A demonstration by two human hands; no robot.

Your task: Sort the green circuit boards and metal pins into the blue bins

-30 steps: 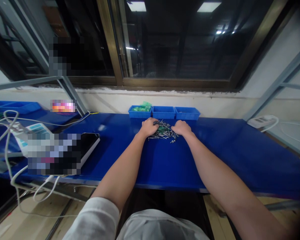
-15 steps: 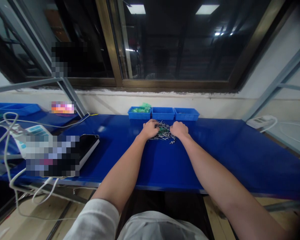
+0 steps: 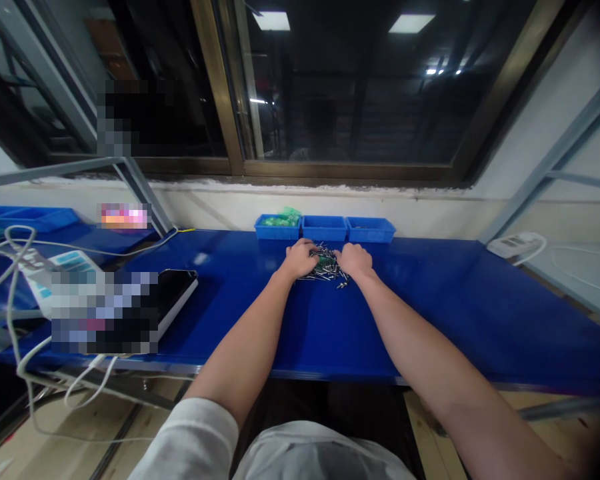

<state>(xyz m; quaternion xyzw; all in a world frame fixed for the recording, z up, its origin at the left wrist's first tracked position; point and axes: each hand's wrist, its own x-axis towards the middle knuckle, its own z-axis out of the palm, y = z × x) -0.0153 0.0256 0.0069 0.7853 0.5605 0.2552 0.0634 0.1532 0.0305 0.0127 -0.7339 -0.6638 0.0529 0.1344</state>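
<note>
A loose pile of small, long metal fasteners, screw-like or rivet-like (image 3: 326,272), lies on the blue tabletop (image 3: 330,327), with something dark green among them. At the pile's left edge rests my left hand (image 3: 300,259), its thumb spread from the fingers and touching the pieces. My right hand (image 3: 356,259) is at the pile's right edge, fingers curled under and thumb towards the metal. Whether pieces are inside its curl is hidden. A few fasteners lie slightly apart at the near right side.
Behind the pile stand three blue bins: the left bin (image 3: 278,231) holds green plastic bags, beside a middle bin (image 3: 324,228) and a right bin (image 3: 371,231). A dark-screened device (image 3: 177,293) and white cables (image 3: 17,333) occupy the left. A white power strip (image 3: 515,244) lies right.
My right hand has shifted slightly left, closer to the left hand and against the pile. The left hand stays in place; the view has turned very slightly.
</note>
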